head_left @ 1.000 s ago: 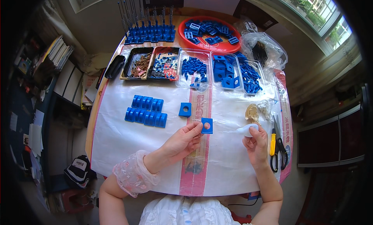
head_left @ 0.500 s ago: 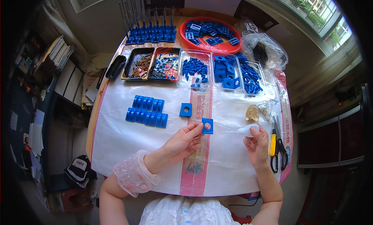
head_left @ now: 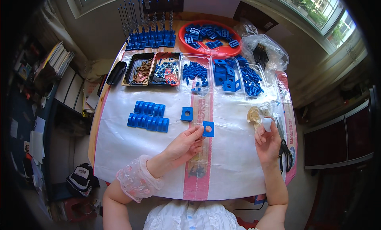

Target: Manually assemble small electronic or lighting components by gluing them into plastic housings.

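Left hand [head_left: 184,144] pinching blue square plate [head_left: 208,128] by its edge at frame centre; light, stiff plastic, best gripped at the rim. Right hand [head_left: 268,138] closed on small white piece [head_left: 267,123]. Beyond, blue block [head_left: 186,114]

The tabletop [head_left: 104,111] is wooden and covered by a clear plastic sheet [head_left: 119,158]. At the far edge stand blue bases with upright rods [head_left: 149,29] and a red bowl [head_left: 206,51] of blue parts. Nearer lies a row of trays [head_left: 190,69]. Left of centre sit grouped blue blocks [head_left: 149,116], a single blue block [head_left: 186,114] beside them. Scissors [head_left: 285,148] lie at the right edge.
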The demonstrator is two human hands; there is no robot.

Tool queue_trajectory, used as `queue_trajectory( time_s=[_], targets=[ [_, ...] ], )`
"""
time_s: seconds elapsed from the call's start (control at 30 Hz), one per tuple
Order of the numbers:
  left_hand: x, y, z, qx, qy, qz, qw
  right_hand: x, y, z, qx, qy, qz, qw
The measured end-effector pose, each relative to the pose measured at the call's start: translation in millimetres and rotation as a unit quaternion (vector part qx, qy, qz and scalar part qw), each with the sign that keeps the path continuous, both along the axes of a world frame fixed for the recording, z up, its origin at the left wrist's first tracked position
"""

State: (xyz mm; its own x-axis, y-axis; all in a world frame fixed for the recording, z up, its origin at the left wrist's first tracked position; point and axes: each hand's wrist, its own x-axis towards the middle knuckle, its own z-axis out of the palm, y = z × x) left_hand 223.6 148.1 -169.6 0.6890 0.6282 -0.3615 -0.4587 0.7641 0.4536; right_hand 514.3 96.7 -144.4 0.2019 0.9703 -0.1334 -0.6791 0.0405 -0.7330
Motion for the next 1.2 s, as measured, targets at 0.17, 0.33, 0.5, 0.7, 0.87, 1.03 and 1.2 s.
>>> queue_trajectory(
  time_s=[0.17,0.33,0.5,0.7,0.87,1.03,1.2],
  targets=[
    [1.3,-0.6,4.5,-0.002,0.013,0.002,1.0,13.6,4.2,0.9,0.025,-0.003,-0.032,0.999],
    [0.4,-0.5,2.6,0.004,0.016,0.006,1.0,13.2,4.9,14.2,0.043,-0.059,-0.048,0.996],
    [0.8,0.5,0.8,0.005,0.011,0.01,1.0,13.3,7.9,23.3,0.048,-0.128,-0.008,0.991],
    [-2.3,0.3,-4.6,0.012,-0.003,0.002,1.0,3.7,17.6,34.8,0.023,-0.177,0.049,0.983],
    [-1.7,1.1,-4.3,0.012,-0.007,0.001,1.0,-2.2,29.7,32.8,0.018,-0.214,0.067,0.974],
    [-3.0,1.7,-3.7,0.006,-0.008,0.003,1.0,-18.3,39.8,26.3,0.022,-0.267,0.09,0.959],
    [-1.9,2.2,-4.5,0.009,-0.019,0.0,1.0,-14.5,52.2,17.4,0.043,-0.354,0.099,0.929]
  ],
)
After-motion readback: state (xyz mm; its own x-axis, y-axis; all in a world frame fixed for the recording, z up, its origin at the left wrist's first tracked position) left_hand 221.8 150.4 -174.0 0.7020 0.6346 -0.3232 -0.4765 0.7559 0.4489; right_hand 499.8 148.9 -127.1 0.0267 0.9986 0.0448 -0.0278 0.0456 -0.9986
